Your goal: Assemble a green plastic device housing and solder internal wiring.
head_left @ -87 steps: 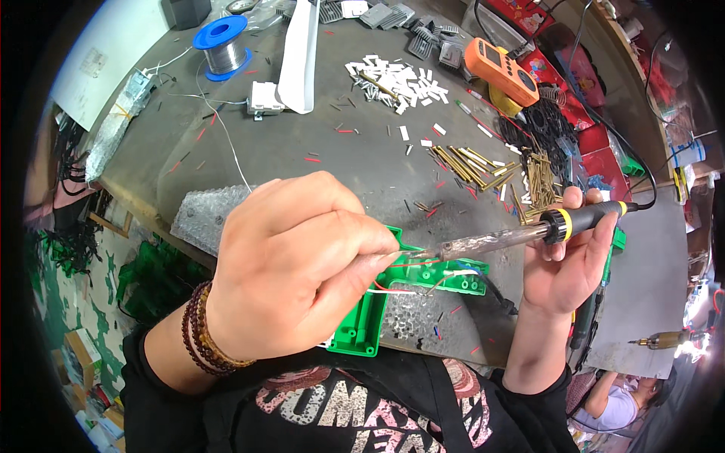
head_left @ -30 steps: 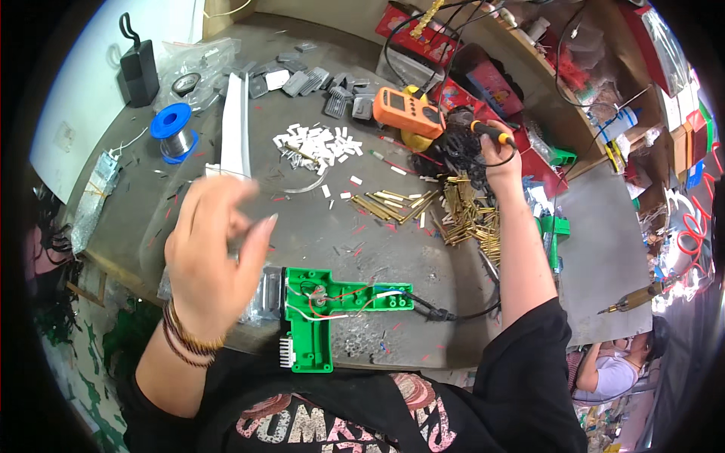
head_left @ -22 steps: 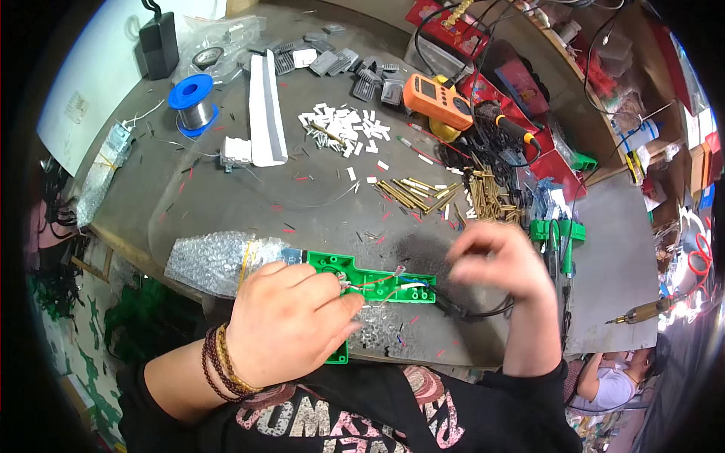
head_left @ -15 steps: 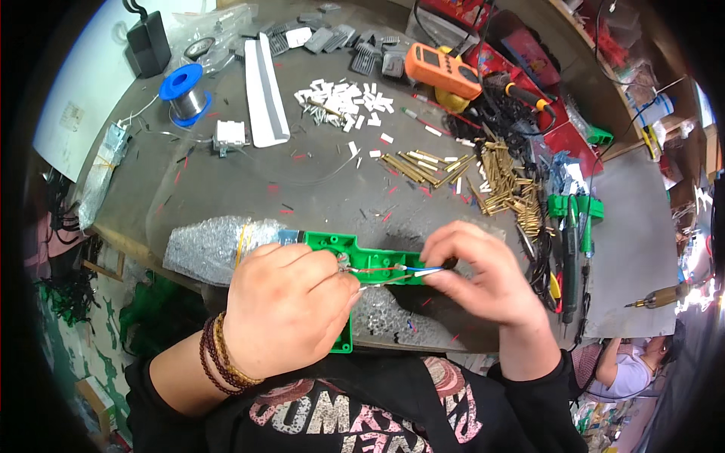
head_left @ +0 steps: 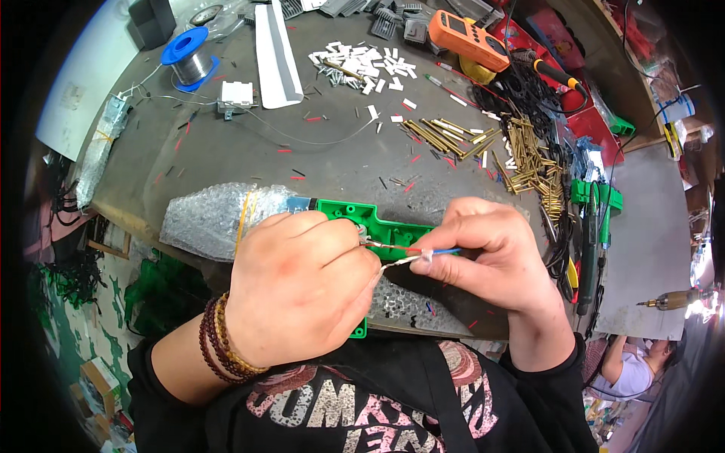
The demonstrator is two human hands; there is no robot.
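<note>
Below the near edge of a green plastic housing (head_left: 408, 232), my left hand (head_left: 302, 279) is closed in a fist around thin wires, with its fingertips hidden beneath. A red wire (head_left: 396, 247) and a whitish wire (head_left: 399, 262) run from it to my right hand (head_left: 487, 253). There, thumb and forefinger pinch the wires at a small whitish piece (head_left: 427, 255). A blue wire (head_left: 447, 251) passes along the forefinger. The open-topped housing shows screw posts inside. Part of it lies behind my left hand, and a green corner (head_left: 360, 329) shows below the wrist.
Bubble wrap (head_left: 208, 223) lies at the left. Farther back are a solder spool (head_left: 192, 64), white tube pieces (head_left: 362, 64), brass rods (head_left: 442, 136) and an orange multimeter (head_left: 470, 39). A dark screwdriver-like tool (head_left: 587, 264) stands at right. Another person (head_left: 627, 370) sits beyond.
My right thumb and forefinger have closed from a looser hold to a pinch at the whitish piece on the wires. My left fist keeps its hold. The whole view has shifted slightly.
</note>
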